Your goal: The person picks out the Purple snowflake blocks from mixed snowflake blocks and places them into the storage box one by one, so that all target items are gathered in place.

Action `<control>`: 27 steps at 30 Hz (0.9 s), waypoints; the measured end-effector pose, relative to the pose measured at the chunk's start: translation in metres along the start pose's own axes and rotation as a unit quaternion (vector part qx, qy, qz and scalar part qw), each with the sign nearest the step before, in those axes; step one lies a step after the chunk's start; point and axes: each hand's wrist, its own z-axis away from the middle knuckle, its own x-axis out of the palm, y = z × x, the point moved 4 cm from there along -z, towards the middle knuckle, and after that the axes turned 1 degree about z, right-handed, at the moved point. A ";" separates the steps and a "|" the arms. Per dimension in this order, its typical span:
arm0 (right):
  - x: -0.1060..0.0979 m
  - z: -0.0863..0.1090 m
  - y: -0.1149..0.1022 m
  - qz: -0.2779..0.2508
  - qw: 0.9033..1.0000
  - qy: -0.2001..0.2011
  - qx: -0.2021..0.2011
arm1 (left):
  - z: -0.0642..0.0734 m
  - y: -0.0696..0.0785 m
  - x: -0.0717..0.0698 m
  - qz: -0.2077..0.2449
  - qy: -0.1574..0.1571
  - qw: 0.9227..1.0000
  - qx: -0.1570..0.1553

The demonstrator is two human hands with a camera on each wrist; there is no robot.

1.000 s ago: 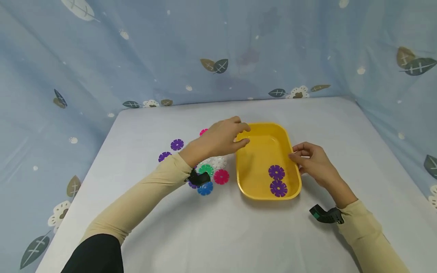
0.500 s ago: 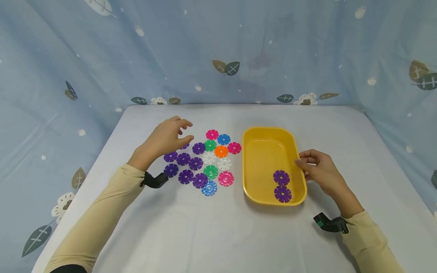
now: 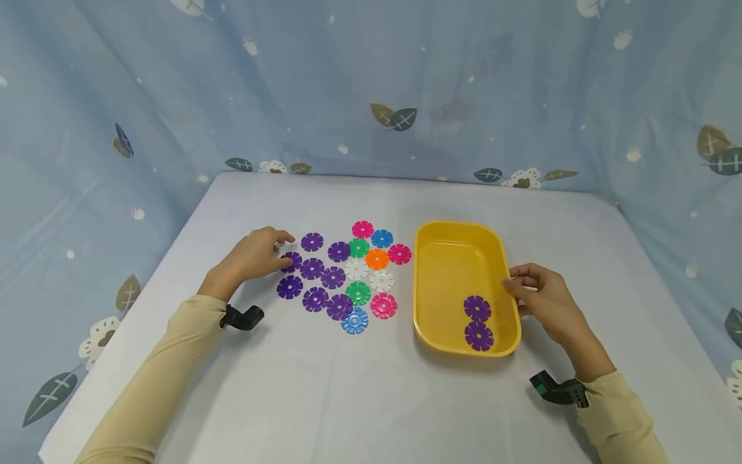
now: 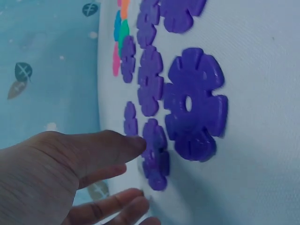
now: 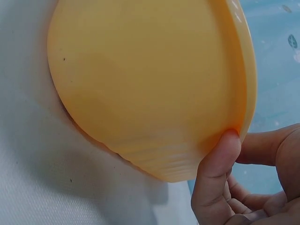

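Note:
My left hand [image 3: 250, 254] is low over the left edge of a group of purple flower-shaped plastic discs [image 3: 312, 269]. Its thumb reaches the leftmost purple disc [image 4: 155, 154], and the other fingers stay spread apart from the thumb; whether the thumb touches the disc I cannot tell. On the right, my right hand [image 3: 547, 303] pinches the rim of a yellow plastic tray [image 3: 446, 270] between thumb and curled fingers. In the right wrist view the fingertips lie against the outer wall below the rim. Two purple discs [image 3: 478, 322] lie inside the tray at its near right corner.
Pink, blue, green, orange and clear discs [image 3: 377, 259] lie flat between the purple ones and the tray. A white cloth [image 3: 359, 399] covers the table. A blue patterned curtain [image 3: 290, 84] hangs behind and at both sides.
My left hand has gone from over the tray's left edge leftward across the discs, then down to the leftmost purple ones. The right hand keeps hold of the tray rim.

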 end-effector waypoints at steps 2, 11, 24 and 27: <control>0.000 0.000 0.001 -0.003 1.000 0.001 -0.002 | -0.002 -0.003 0.002 0.004 -0.005 1.000 -0.005; 0.000 -0.002 0.000 -0.009 1.000 -0.001 -0.013 | -0.006 -0.011 0.006 0.006 -0.010 1.000 -0.008; -0.001 -0.002 0.003 -0.018 1.000 -0.002 -0.006 | -0.002 -0.014 0.009 0.018 -0.004 1.000 -0.006; 0.000 -0.002 0.003 -0.022 1.000 -0.005 -0.009 | -0.001 -0.015 0.011 0.022 -0.002 1.000 -0.007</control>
